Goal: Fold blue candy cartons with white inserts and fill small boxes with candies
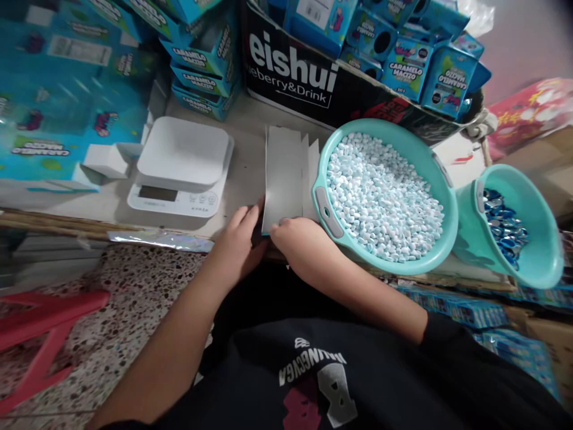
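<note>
A small carton [284, 173], its plain grey-white inside facing up and flaps standing along its right side, lies at the table's near edge. My right hand [299, 239] is closed over its near end, with the fingers curled and partly hidden. At the near left corner, my left hand [239, 239] pinches the carton's edge, fingers bent and the thumb low. Just right of the carton stands a turquoise basin [329, 209] full of small white and pale blue candies [385, 197]. A white kitchen scale [183, 155] with an empty platform sits to the left.
Blue printed cartons [54, 119] lie flat at the left, with more stacked [201, 83] behind the scale. A black box [290, 77] holds filled-out blue cartons at the back. On the right is a turquoise bucket [532, 185] of shiny blue wrapped pieces. A red stool [45, 328] stands below left.
</note>
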`<state>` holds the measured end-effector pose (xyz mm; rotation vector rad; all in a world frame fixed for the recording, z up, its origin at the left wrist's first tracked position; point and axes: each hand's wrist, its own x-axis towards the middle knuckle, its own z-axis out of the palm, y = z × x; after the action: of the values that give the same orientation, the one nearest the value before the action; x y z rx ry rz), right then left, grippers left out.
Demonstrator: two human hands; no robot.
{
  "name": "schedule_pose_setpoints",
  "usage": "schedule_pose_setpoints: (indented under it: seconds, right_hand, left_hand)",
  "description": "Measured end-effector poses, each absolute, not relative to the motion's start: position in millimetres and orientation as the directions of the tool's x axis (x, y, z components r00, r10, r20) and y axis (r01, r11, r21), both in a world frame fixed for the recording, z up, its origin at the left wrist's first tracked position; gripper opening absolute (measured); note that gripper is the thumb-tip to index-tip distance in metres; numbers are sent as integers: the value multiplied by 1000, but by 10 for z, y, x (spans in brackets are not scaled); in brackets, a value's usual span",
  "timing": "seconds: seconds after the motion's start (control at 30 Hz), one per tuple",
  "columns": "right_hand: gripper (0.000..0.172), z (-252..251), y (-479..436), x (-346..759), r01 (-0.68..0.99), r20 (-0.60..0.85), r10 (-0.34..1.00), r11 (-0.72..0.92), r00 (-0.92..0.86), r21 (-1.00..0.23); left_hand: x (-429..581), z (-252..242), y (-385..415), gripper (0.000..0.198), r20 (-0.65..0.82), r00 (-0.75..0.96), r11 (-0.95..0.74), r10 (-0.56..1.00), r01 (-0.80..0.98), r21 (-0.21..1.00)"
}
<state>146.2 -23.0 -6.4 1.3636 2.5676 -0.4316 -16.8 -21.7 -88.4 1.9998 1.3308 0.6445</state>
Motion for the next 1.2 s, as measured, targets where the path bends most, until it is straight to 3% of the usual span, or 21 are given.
schedule_pose_setpoints:
  seconds: [0.13, 0.23, 0.33, 0.4, 0.47, 0.57, 0.67, 0.87, 1.07, 1.2]
  right_hand:
    - [15, -221, -244, 1428, 896, -259, 865, 373, -430, -242]
    - [19, -315, -260, 1390, 890, -167, 926, 257, -338, -377]
    - [17, -319, -295, 1345, 723, 0, 962, 206, -274, -660]
    - [11, -296, -332, 1302, 552, 77, 967, 204, -245, -809]
    - [8, -287, -369, 1252, 448, 89, 962, 200, -256, -872]
    - [10, -321, -391, 1196, 446, 57, 944, 207, -326, -871]
    - [12, -361, -370, 1191, 488, 58, 924, 252, -378, -836]
    - [12, -248, -304, 1238, 597, 39, 904, 313, -426, -739]
    - [12, -143, -315, 1284, 623, -16, 896, 297, -445, -723]
    - [26, -163, -397, 1357, 666, 44, 855, 434, -518, -606]
  left_hand:
    - [-217, -896, -176, 49, 137, 373, -332, 918, 531, 780]
    - [-274, -919, -176, 46, 161, 256, -254, 953, 391, 885]
    - [-289, -905, -213, 60, 147, 121, -152, 982, 33, 988]
    - [-268, -848, -245, 63, 58, 97, -35, 994, -217, 976]
    - [-233, -766, -272, 64, -106, 127, 148, 986, -398, 905]
    - [-202, -667, -289, 66, -307, 246, 393, 919, -583, 711]
    - [-221, -643, -275, 56, -337, 383, 510, 860, -664, 547]
    - [-232, -634, -233, 33, -343, 408, 523, 846, -761, 384]
    - [-162, -498, -244, 27, -428, 349, 503, 834, -801, 325]
    - [-155, -457, -246, 31, -457, 313, 489, 833, -803, 341]
